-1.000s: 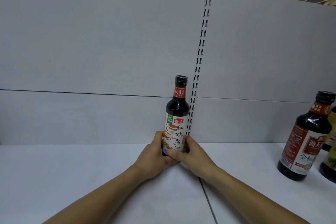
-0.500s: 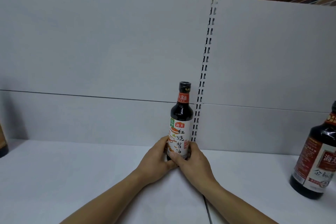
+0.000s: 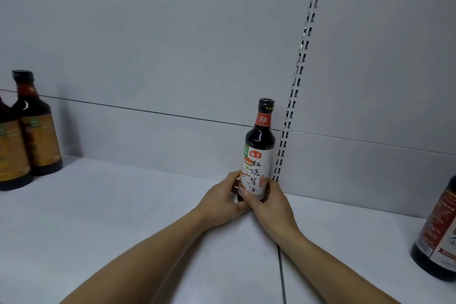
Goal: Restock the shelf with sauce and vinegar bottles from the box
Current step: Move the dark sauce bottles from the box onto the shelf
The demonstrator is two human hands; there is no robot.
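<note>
Now both hands grip dark glossy bottle.

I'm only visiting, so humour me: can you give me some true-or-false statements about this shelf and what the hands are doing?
1. The left hand and the right hand both hold the dark glass sauce bottle with the white label near its base. True.
2. That bottle lies on its side. False: it is upright.
3. It has no cap. False: a black cap closes it.
4. Dark bottles with orange-brown labels stand at the left end of the white shelf. True.
5. The held bottle is at the shelf's far right end. False: it is mid-shelf, just left of the slotted metal upright.
</note>
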